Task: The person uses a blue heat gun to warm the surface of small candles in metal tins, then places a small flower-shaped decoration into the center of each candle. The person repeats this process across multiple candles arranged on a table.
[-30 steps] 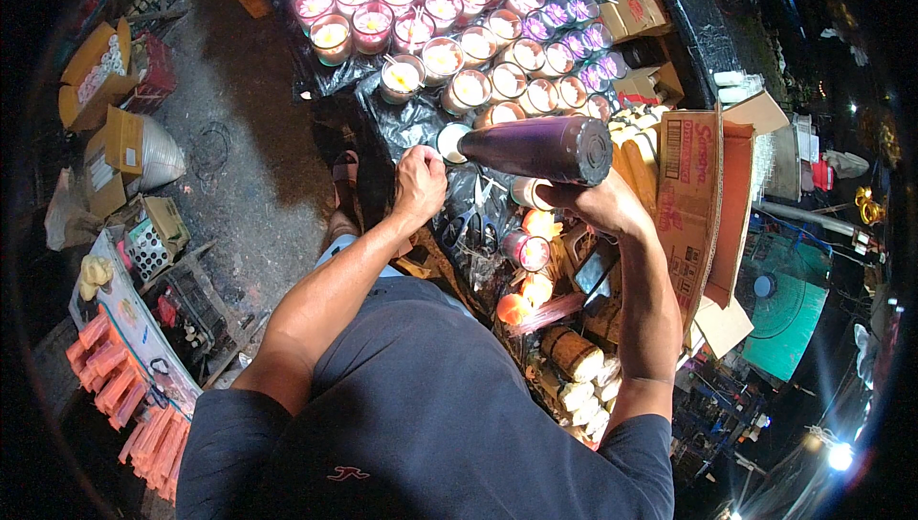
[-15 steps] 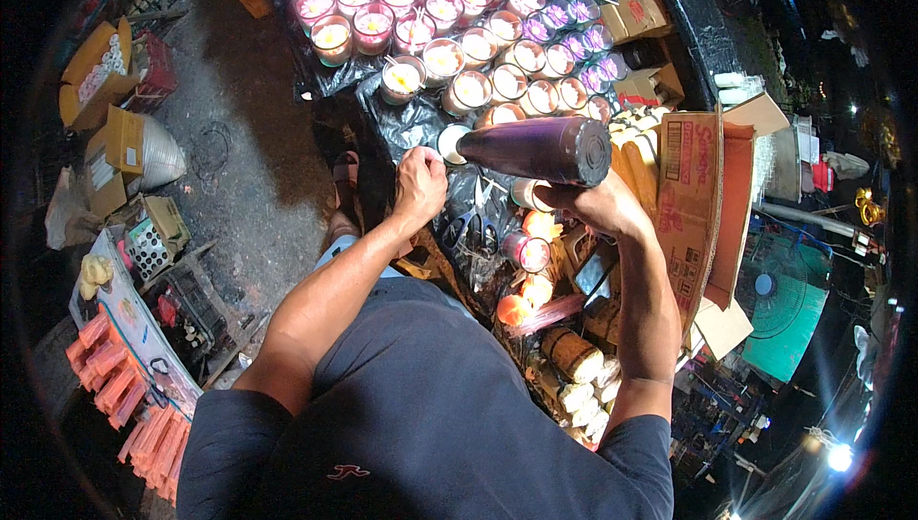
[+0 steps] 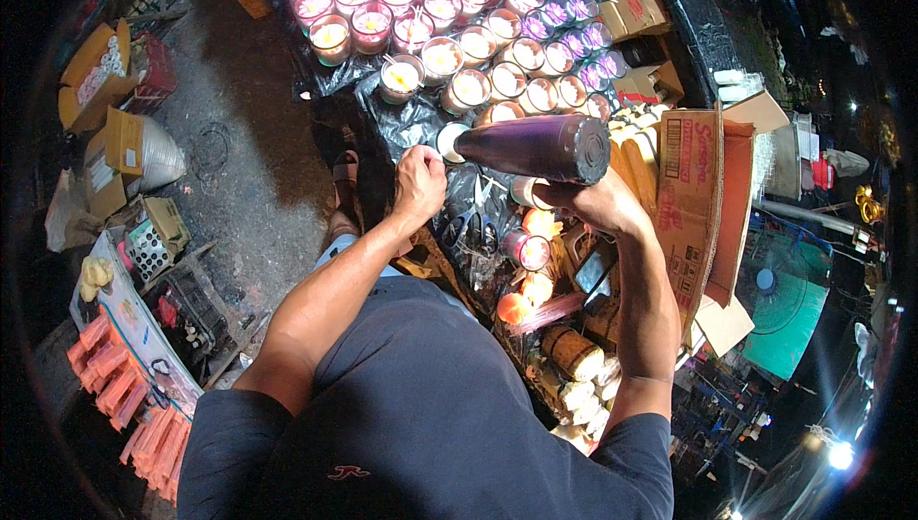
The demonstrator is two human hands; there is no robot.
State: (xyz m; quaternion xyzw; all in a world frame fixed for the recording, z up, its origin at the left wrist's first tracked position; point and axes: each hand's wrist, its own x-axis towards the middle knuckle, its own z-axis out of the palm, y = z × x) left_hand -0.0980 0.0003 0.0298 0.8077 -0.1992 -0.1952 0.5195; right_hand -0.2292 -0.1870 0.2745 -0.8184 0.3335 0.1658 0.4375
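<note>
My right hand [image 3: 588, 202] is wrapped round the handle of a dark purple hair dryer [image 3: 531, 149]. Its barrel lies level, with the nozzle toward a small glass with white contents [image 3: 451, 143], whose right side is partly hidden behind the nozzle. Just left of that glass, my left hand [image 3: 419, 180] is closed with fingers curled; whatever they may hold is hidden. A pair of scissors [image 3: 470, 223] lies on black plastic sheeting below the dryer. Another glass candle [image 3: 526, 192] stands close by my right hand, and a red glass candle [image 3: 526, 250] is nearer me.
Rows of glass candles [image 3: 432, 18], pink, white and purple, cover the far table. An open cardboard box [image 3: 690, 204] stands at the right, with a green fan [image 3: 779, 295] beyond it. Orange bundles [image 3: 110, 367] lie at the left, and boxes [image 3: 117, 156] stand on the floor.
Very little differs: the dryer and both hands stay almost in place, with only a slight shift of the view.
</note>
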